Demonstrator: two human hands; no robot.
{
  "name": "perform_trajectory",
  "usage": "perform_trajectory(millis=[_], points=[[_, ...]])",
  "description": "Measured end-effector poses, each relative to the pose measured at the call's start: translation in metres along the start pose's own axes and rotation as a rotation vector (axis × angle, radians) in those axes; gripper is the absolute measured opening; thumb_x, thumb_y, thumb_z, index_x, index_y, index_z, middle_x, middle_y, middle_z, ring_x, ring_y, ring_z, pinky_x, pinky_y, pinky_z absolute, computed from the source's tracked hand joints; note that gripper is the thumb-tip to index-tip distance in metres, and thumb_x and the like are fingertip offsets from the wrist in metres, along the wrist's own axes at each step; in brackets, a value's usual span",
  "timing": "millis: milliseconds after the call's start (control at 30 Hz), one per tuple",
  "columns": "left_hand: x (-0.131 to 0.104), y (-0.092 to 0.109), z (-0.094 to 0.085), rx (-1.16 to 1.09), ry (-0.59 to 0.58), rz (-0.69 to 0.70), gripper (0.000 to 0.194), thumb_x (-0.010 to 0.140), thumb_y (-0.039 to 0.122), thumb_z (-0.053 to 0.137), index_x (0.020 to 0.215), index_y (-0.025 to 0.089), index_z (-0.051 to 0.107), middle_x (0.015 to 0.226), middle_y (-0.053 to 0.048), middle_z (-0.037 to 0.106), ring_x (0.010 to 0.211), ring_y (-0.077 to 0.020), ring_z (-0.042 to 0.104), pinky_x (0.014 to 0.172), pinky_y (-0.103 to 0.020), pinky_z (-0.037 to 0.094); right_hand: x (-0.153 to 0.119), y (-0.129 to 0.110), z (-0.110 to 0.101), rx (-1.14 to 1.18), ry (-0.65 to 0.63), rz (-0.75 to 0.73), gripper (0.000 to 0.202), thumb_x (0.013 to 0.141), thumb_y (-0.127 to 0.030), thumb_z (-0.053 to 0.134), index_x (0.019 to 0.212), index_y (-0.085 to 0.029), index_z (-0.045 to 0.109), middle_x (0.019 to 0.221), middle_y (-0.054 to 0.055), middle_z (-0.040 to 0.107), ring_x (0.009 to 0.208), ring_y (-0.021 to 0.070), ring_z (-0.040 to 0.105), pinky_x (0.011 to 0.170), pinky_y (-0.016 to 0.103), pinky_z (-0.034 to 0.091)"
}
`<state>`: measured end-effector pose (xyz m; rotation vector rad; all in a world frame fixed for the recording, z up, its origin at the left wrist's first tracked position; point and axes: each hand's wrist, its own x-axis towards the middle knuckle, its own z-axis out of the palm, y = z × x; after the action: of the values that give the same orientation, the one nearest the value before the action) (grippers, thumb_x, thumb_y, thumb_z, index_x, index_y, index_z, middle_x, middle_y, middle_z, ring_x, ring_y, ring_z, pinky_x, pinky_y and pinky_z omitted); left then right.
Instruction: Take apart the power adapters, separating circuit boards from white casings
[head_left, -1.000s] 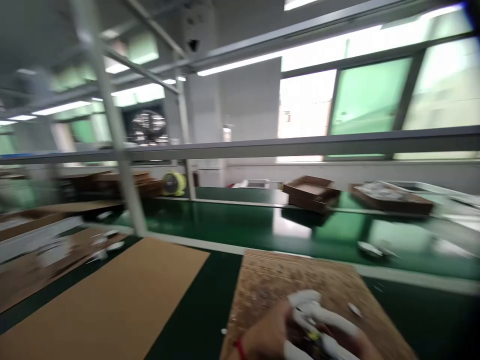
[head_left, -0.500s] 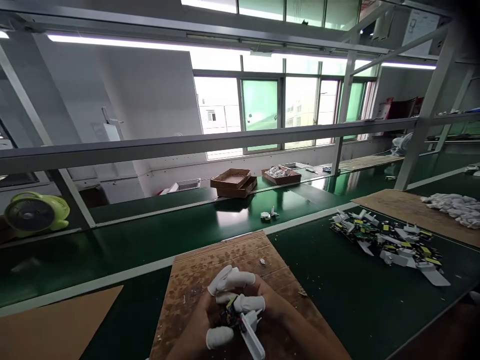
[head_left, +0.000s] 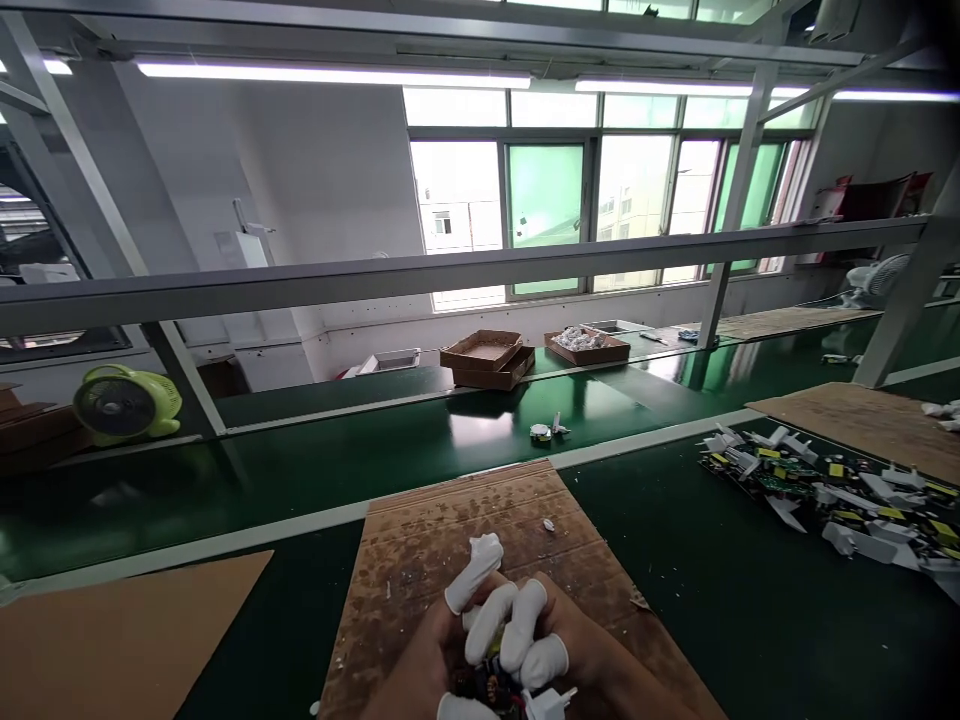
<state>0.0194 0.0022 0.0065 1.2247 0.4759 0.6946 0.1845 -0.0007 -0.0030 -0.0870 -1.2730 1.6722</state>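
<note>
White finger cots cover several fingertips of both hands, low in the middle of the head view. My left hand (head_left: 442, 640) curls around a small circuit board (head_left: 491, 688) with dark parts and a copper coil, one finger sticking up. My right hand (head_left: 574, 640) bends its fingers over the top of the board, closed on it from the other side. A white plug piece (head_left: 549, 704) with pins juts out beside the board under my right fingers. My palms and fingers hide much of the board. Beneath both hands lies a stained cardboard sheet (head_left: 420, 540).
At right lies a heap of circuit boards with white plug parts (head_left: 832, 490). Two small pieces (head_left: 549, 431) rest on the green belt (head_left: 360, 445) ahead. Beyond are stacked brown trays (head_left: 487, 365) and a tray of white parts (head_left: 586, 346). A metal rail (head_left: 450, 270) crosses above.
The view has swung left, so the surroundings sit further right. My hands and the board are lower in the picture. My right fingers now fold over the board, and a left finger points up.
</note>
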Motion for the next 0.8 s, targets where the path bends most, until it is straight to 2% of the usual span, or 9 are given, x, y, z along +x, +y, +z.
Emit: perform_trajectory(millis=[100,233,300,400,500,567,667,800], points=[[0.001,0.007,0.004,-0.033,-0.028,-0.001,0.115,0.047,0.029,0.087,0.143,0.028,0.024,0.132,-0.011,0.047,0.128,-0.037,0.034,0.106,-0.048,0.024,-0.001,0.005,-0.002,-0.021,0.026,-0.017,0.02,0.064,-0.04,0.077,0.072,-0.021,0.076,0.081,0.009,0.072,0.077,0.0214,0.064,0.076,0.036,0.049],[0.006,0.011,0.006,0.017,-0.024,0.01,0.113,0.044,0.031,0.087,0.141,0.028,0.028,0.131,-0.009,0.048,0.124,-0.0377,0.038,0.105,-0.05,0.025,-0.003,0.006,-0.008,-0.078,0.05,0.045,0.036,0.063,-0.05,0.075,0.084,-0.021,0.075,0.098,0.011,0.069,0.083,0.0234,0.063,0.076,0.036,0.049],[0.007,0.012,0.006,0.077,-0.01,-0.006,0.115,0.043,0.029,0.087,0.141,0.029,0.028,0.131,-0.008,0.048,0.125,-0.037,0.038,0.106,-0.049,0.024,-0.002,0.003,-0.007,-0.156,0.012,0.078,0.032,0.062,-0.049,0.075,0.077,-0.02,0.076,0.097,0.01,0.069,0.094,0.0267,0.059,0.083,0.037,0.046],[0.007,0.01,0.006,0.08,-0.021,-0.034,0.117,0.042,0.029,0.088,0.142,0.03,0.026,0.132,-0.007,0.047,0.124,-0.0368,0.038,0.106,-0.05,0.025,0.001,0.0,-0.003,-0.223,-0.024,0.052,0.027,0.067,-0.048,0.07,0.067,-0.021,0.076,0.092,0.009,0.07,0.102,0.0281,0.055,0.087,0.037,0.043],[0.007,0.006,0.003,0.036,-0.032,-0.003,0.12,0.041,0.035,0.088,0.142,0.028,0.025,0.134,-0.01,0.044,0.126,-0.0386,0.037,0.106,-0.05,0.025,-0.001,0.002,-0.003,-0.209,0.008,0.044,0.035,0.073,-0.052,0.062,0.074,-0.02,0.076,0.09,0.01,0.07,0.1,0.0271,0.056,0.088,0.039,0.043],[0.008,0.002,0.001,0.0,-0.033,0.039,0.12,0.041,0.043,0.087,0.142,0.027,0.025,0.135,-0.012,0.044,0.128,-0.0392,0.032,0.107,-0.05,0.023,-0.004,0.004,-0.004,-0.148,0.084,0.08,0.043,0.077,-0.057,0.056,0.084,-0.019,0.075,0.089,0.011,0.069,0.094,0.0257,0.058,0.086,0.039,0.043],[0.008,-0.003,-0.002,-0.064,-0.01,0.072,0.123,0.04,0.05,0.086,0.143,0.027,0.022,0.137,-0.013,0.042,0.132,-0.0388,0.027,0.109,-0.049,0.019,-0.008,0.008,-0.007,-0.045,0.16,0.129,0.044,0.071,-0.053,0.065,0.098,-0.02,0.072,0.094,0.01,0.069,0.082,0.0224,0.061,0.078,0.036,0.045],[0.01,-0.007,-0.006,-0.035,0.054,0.054,0.131,0.032,0.049,0.088,0.143,0.026,0.022,0.136,-0.012,0.043,0.133,-0.0388,0.024,0.11,-0.047,0.016,-0.005,0.016,-0.009,0.072,0.125,0.136,0.032,0.062,-0.04,0.076,0.084,-0.017,0.075,0.097,0.01,0.069,0.078,0.0206,0.062,0.07,0.031,0.045]])
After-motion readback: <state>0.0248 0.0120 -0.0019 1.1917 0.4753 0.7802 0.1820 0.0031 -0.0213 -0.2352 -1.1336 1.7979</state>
